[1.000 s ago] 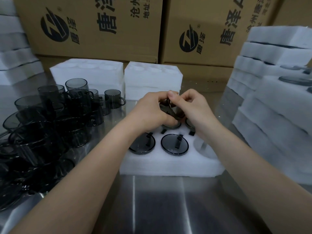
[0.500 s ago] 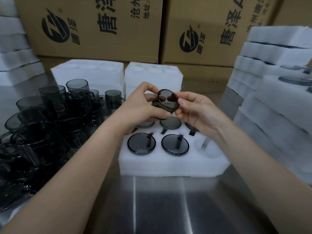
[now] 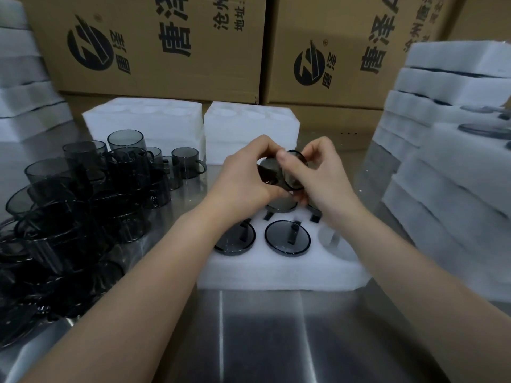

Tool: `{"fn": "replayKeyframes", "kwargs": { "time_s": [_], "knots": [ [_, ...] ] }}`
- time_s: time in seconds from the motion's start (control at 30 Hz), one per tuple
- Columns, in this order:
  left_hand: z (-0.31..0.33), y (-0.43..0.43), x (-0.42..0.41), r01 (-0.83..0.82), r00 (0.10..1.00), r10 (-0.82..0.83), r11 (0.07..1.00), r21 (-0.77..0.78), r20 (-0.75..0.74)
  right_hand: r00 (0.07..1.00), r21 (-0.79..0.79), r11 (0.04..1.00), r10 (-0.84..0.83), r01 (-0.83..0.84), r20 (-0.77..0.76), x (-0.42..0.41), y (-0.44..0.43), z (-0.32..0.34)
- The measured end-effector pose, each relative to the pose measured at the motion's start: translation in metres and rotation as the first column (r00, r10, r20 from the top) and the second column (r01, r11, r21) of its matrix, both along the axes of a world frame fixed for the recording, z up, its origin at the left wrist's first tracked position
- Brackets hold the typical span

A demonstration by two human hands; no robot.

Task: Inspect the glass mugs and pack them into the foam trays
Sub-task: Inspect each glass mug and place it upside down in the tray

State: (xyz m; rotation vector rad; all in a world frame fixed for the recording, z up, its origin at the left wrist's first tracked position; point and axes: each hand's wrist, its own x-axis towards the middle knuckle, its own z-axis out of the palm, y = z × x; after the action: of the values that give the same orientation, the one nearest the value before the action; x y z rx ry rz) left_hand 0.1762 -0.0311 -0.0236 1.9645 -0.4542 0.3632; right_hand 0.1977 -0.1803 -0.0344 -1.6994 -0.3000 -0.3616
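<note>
Mug [image 3: 290, 175] of smoky dark glass, held tipped on its side in the air above the back row of the foam tray [image 3: 276, 272], touching nothing but the two hands. We note that the left hand [image 3: 243, 175] curls its fingers round the body from the far side, thumb tucked underneath, while the right hand [image 3: 323, 172] pinches the rim between thumb and forefinger, its other fingers bent loosely behind. We judge this hold serves the check: the open mouth is turned toward the eye so rim and wall can be read for chips or flaws. In the tray below, packed mugs [image 3: 287, 239] sit sunk in their pockets, handles in the side slots; the front right pocket [image 3: 331, 239] is unfilled and, in our view, the likely seat for this piece. Loose mugs [image 3: 83, 189] crowd the steel table [image 3: 276, 341] to the left, within easy reach. Spare foam blocks [image 3: 251, 120] stand just behind the tray, stacked trays [image 3: 442, 175] rise on the right, and cardboard boxes [image 3: 166, 51] line the back.
</note>
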Motion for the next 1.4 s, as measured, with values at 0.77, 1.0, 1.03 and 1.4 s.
{"fn": "replayKeyframes", "kwargs": {
  "time_s": [0.77, 1.0, 1.03, 1.4],
  "knots": [
    [-0.009, -0.006, 0.003, -0.020, 0.998, 0.023, 0.999, -0.048, 0.053, 0.947, 0.194, 0.936, 0.313, -0.294, -0.075, 0.000, -0.010, 0.005],
    [-0.006, -0.007, -0.001, 0.012, 1.000, -0.013, 1.000, 0.015, 0.028, 0.996, 0.133, 0.987, 0.091, -0.088, -0.019, -0.005, -0.005, 0.007],
    [-0.006, -0.007, -0.001, 0.029, 0.999, -0.029, 1.000, -0.001, 0.015, 0.996, 0.164, 0.984, 0.080, -0.071, -0.045, -0.005, -0.005, 0.008],
    [-0.001, 0.001, 0.001, 0.110, 0.987, -0.135, 0.962, -0.250, -0.084, 0.798, 0.465, 0.769, 0.572, -0.439, -0.192, 0.000, -0.019, 0.011]
  ]
}}
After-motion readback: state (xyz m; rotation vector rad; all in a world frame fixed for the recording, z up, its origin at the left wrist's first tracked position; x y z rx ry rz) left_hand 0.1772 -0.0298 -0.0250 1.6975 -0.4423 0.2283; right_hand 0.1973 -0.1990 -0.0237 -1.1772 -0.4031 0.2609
